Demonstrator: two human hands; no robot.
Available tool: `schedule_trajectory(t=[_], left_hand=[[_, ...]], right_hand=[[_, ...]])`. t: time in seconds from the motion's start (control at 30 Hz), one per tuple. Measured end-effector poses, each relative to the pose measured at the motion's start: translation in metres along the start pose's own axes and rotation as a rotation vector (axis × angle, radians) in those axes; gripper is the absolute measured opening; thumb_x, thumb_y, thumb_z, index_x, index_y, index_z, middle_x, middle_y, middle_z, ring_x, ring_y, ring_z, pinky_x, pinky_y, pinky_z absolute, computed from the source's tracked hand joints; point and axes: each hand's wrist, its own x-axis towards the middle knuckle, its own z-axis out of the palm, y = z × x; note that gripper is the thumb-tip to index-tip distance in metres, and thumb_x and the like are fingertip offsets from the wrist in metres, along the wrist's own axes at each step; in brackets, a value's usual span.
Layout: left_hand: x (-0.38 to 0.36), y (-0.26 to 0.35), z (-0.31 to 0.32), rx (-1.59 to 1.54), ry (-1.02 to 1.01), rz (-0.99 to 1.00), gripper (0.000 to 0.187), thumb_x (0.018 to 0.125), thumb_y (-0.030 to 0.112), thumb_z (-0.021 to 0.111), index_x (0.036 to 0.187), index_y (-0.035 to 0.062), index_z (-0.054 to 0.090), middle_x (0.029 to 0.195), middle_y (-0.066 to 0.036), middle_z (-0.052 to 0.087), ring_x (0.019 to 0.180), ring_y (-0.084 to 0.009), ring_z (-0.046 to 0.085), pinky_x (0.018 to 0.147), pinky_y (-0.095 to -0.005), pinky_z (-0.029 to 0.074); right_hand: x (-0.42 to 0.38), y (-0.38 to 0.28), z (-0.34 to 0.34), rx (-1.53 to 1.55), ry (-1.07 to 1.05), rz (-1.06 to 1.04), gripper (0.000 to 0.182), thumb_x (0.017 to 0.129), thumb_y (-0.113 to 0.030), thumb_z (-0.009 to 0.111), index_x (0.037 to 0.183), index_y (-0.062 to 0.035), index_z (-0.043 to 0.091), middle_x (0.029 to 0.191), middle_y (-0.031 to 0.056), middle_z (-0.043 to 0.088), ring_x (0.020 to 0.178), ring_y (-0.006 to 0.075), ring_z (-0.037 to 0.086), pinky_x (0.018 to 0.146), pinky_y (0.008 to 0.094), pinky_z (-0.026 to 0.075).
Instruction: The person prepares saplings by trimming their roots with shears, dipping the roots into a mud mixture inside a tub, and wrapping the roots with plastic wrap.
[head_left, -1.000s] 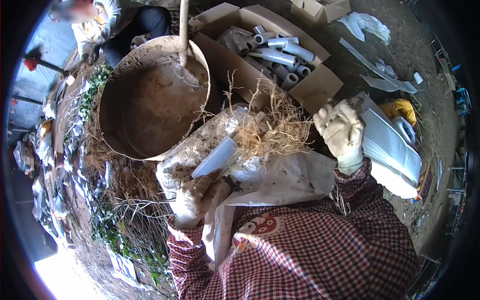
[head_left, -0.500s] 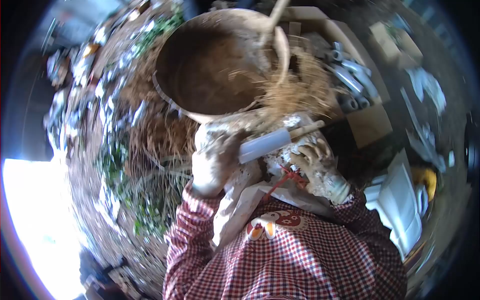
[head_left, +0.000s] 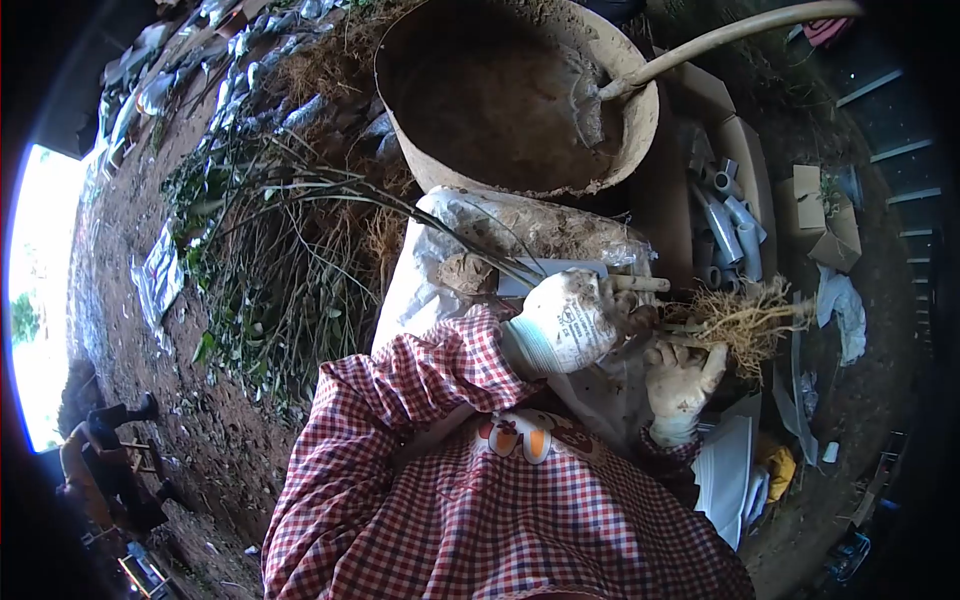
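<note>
My left hand (head_left: 568, 318), in a soiled white glove, is closed around the stems of a bare-rooted plant. Its thin stems (head_left: 400, 205) run up to the left, and its tan roots (head_left: 755, 322) fan out to the right. My right hand (head_left: 682, 382), also gloved, is just below the roots with its palm up and its fingers apart. Behind my left hand, a pale roll (head_left: 545, 272) on a wooden stick (head_left: 640, 284) lies across a muddy plastic sheet (head_left: 405, 290). A brown clod (head_left: 467, 273) sits at the roll's left end.
A large muddy basin (head_left: 395, 115) with a long-handled tool (head_left: 740, 38) stands ahead. Leafy plants (head_left: 270, 290) are heaped on the left. To the right are a cardboard box (head_left: 752, 165) of plastic rolls (head_left: 745, 245) and a smaller box (head_left: 835, 235). A seated person's legs (head_left: 110, 440) show lower left.
The rooted plant is now in my left hand. My right hand has turned palm up and moved right, off the plastic sheet. The roll lies behind my left hand, and the view has shifted.
</note>
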Motion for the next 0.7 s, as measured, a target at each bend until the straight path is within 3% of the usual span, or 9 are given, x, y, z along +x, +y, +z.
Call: schedule_trajectory(t=[0.07,0.17,0.23,0.3,0.4,0.53,0.6,0.67,0.7], left_hand=[[0.003,0.002,-0.003,-0.044,0.061,0.025,0.042,0.087,0.018,0.049,0.128,0.0191,0.051,0.102,-0.005,0.059,0.09,-0.0204,0.061,0.083,-0.0341,0.052],[0.005,0.005,0.014,-0.699,0.226,-0.197,0.036,0.085,0.019,0.05,0.121,0.0188,0.057,0.099,-0.003,0.06,0.091,-0.021,0.061,0.089,-0.0371,0.049],[0.003,0.006,0.021,-0.61,0.236,-0.187,0.034,0.084,0.02,0.051,0.117,0.0187,0.06,0.099,-0.003,0.061,0.092,-0.0216,0.061,0.093,-0.0388,0.047],[0.007,0.014,-0.022,0.209,0.111,0.064,0.033,0.084,0.02,0.052,0.115,0.0182,0.061,0.101,-0.003,0.061,0.093,-0.0222,0.06,0.097,-0.0403,0.045],[0.006,0.011,-0.01,0.238,0.192,0.052,0.028,0.08,0.019,0.054,0.105,0.0086,0.062,0.099,-0.007,0.062,0.096,-0.0218,0.059,0.097,-0.0418,0.042],[-0.02,0.014,-0.005,0.619,0.367,0.006,0.026,0.078,0.015,0.055,0.1,0.0056,0.064,0.095,-0.007,0.063,0.087,-0.0232,0.061,0.077,-0.0392,0.051],[-0.029,-0.002,-0.004,0.12,0.177,0.077,0.033,0.078,0.014,0.055,0.108,0.003,0.062,0.093,-0.008,0.064,0.083,-0.024,0.064,0.067,-0.0385,0.054],[-0.017,-0.015,-0.036,-0.04,-0.187,0.025,0.04,0.08,0.015,0.054,0.119,0.0069,0.059,0.093,-0.01,0.065,0.082,-0.0266,0.066,0.066,-0.0411,0.054],[-0.012,-0.027,-0.049,-0.145,-0.186,0.031,0.041,0.081,0.014,0.054,0.122,0.0092,0.058,0.094,-0.012,0.065,0.081,-0.0285,0.066,0.068,-0.0415,0.054]], right_hand=[[-0.001,0.002,-0.002,-0.021,-0.041,-0.043,0.052,0.091,-0.058,0.045,0.122,-0.0181,0.057,0.114,0.0066,0.063,0.097,0.0241,0.055,0.078,0.0409,0.041],[0.006,0.003,-0.009,-0.004,-0.237,-0.077,0.054,0.091,-0.059,0.041,0.124,-0.0185,0.056,0.115,0.0045,0.063,0.1,0.0249,0.055,0.08,0.0431,0.041],[0.008,0.003,-0.007,-0.017,-0.25,-0.094,0.054,0.091,-0.059,0.041,0.123,-0.0186,0.057,0.115,0.0038,0.063,0.1,0.0249,0.055,0.081,0.0431,0.041],[0.009,0.002,-0.002,-0.015,-0.22,-0.104,0.054,0.091,-0.059,0.041,0.122,-0.0185,0.057,0.116,0.0035,0.062,0.1,0.0247,0.055,0.083,0.0425,0.042],[0.008,0.005,0.014,-0.111,-0.038,-0.154,0.053,0.091,-0.058,0.042,0.122,-0.0184,0.057,0.119,0.0039,0.061,0.101,0.0244,0.055,0.084,0.0422,0.043],[0.015,0.007,0.014,0.144,-0.222,-0.039,0.064,0.091,-0.051,0.048,0.143,-0.0159,0.038,0.131,0.0129,0.053,0.116,0.0293,0.051,0.101,0.0476,0.037],[0.023,0.008,0.034,0.141,-0.242,-0.038,0.07,0.089,-0.046,0.056,0.146,-0.0138,0.033,0.137,0.0121,0.05,0.122,0.0307,0.049,0.111,0.0474,0.031],[0.036,0.012,0.062,0.092,-0.401,-0.12,0.059,0.087,-0.043,0.059,0.136,-0.0137,0.044,0.13,0.0051,0.054,0.122,0.031,0.049,0.107,0.0477,0.037],[0.045,0.013,0.045,0.14,-0.493,-0.028,0.058,0.089,-0.043,0.058,0.137,-0.0137,0.045,0.128,0.0104,0.054,0.127,0.03,0.045,0.102,0.0533,0.04]])
